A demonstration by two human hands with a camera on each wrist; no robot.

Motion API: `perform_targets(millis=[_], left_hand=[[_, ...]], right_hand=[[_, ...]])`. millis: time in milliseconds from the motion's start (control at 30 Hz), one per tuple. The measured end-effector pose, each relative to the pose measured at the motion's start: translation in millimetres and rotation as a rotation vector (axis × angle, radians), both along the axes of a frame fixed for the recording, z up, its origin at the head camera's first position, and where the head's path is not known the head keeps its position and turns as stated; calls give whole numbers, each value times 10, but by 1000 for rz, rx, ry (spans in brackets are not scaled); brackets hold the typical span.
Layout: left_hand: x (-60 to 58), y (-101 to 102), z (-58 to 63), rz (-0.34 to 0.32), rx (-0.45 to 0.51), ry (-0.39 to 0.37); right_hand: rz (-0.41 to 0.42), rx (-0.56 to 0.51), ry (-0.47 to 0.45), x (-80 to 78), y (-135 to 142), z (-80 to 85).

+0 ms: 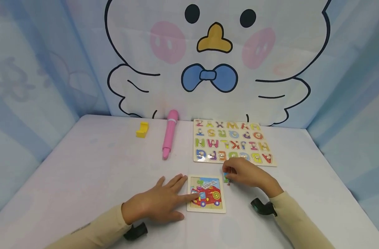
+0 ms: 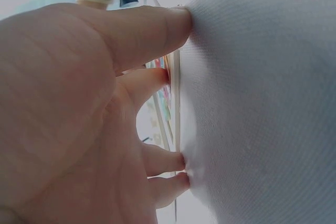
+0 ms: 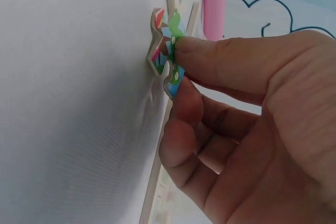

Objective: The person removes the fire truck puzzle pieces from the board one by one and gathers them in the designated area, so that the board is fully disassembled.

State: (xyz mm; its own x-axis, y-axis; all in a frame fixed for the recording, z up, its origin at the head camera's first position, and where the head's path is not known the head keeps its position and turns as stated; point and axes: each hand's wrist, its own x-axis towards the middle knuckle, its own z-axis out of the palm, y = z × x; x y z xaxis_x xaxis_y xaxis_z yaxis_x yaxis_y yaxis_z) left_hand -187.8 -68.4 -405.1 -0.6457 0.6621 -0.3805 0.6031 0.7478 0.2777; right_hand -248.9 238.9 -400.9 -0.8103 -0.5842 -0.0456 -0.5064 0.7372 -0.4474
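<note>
One small, flat jigsaw piece (image 3: 161, 51) with a blue, green and red printed face, apparently wood or board, is sitting between the thumb and fingertips of the right hand (image 1: 250, 174). These fingers are clamping the piece, while the other fingers are curling towards the palm. Whether a second piece is overlapping it cannot be told. The piece is standing on edge, just beside the upper right corner of a square, pale-framed jigsaw puzzle (image 1: 208, 210) picturing a red fire engine. Whether its lower edge is touching the white cloth-covered table (image 1: 83, 180) cannot be confirmed.

The left hand (image 1: 158, 204) is lying with fingers spread apart; its straight index finger is touching the printed face, and its thumb is resting on the cloth.

Handling: the piece is probably behaving as light and stiff. Its smooth print may be making it slightly slippery, and its narrow lobes are likely forming the weakest points. Opposite outer edges are offering the best hold, clear of the lobes.

Beyond, a pale board with coloured letters (image 1: 196, 152) is lying near the right hand.
</note>
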Motion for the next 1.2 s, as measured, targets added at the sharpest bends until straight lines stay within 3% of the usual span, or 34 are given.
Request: perform_targets(millis=[400, 667, 767, 900, 1000, 1200], left_hand=[[-11, -4, -5, 4, -1, -12], [-12, -2, -5, -9, -6, -2], [-17, 4, -2, -7, -1, 1], [-19, 13, 7, 5, 5, -5], [-13, 15, 10, 12, 9, -12], [-12, 16, 1, 7, 10, -9]], right_hand=[[-28, 9, 52, 40, -85, -38], [106, -40, 78, 146, -304, 30], [52, -24, 73, 147, -249, 100], [-54, 73, -10, 154, -132, 159], [-76, 140, -62, 158, -107, 156], [-112, 175, -53, 165, -129, 116]])
